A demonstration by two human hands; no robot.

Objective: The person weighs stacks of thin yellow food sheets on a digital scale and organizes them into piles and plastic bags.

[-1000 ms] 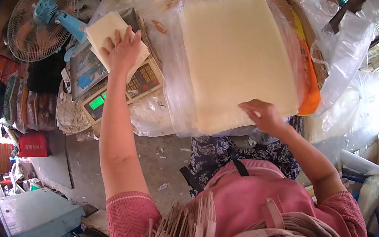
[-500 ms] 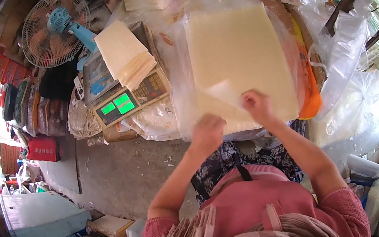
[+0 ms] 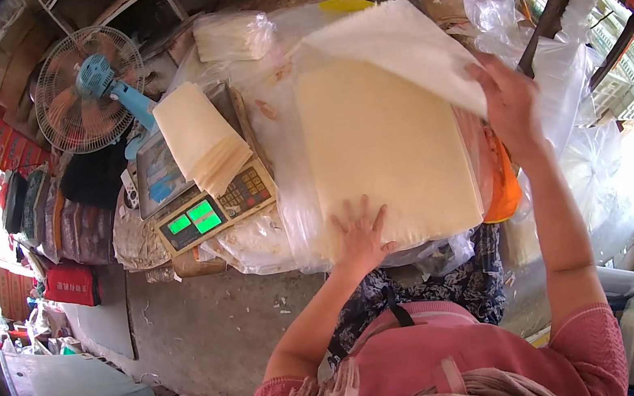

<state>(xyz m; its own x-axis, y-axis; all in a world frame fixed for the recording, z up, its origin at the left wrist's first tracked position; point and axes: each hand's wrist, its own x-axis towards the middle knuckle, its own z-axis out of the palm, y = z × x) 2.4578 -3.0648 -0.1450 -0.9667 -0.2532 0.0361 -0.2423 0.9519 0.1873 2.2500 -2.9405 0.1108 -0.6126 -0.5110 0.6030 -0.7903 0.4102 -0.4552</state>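
Note:
A large stack of thin cream sheets [image 3: 383,147] lies on clear plastic on the worktable. My left hand [image 3: 361,234] rests on the stack's near left part with fingers spread flat. My right hand [image 3: 507,96] grips the corner of a paler top sheet [image 3: 392,43], lifted and curled over the far part of the stack. To the left, a bundle of smaller cream sheets [image 3: 196,130] sits on a digital scale [image 3: 250,187] with lit green displays.
A blue fan [image 3: 94,75] stands at the back left beside stacked bags [image 3: 83,221] and a red bag [image 3: 72,284]. A wrapped pack of sheets [image 3: 231,37] lies at the back. Hanging plastic [image 3: 564,67] crowds the right side. A pale blue lidded box [image 3: 75,390] is at lower left.
My left hand left the bundle on the scale and came to the big stack, spreading flat. My right hand went from the near edge up and right, lifting the top sheet.

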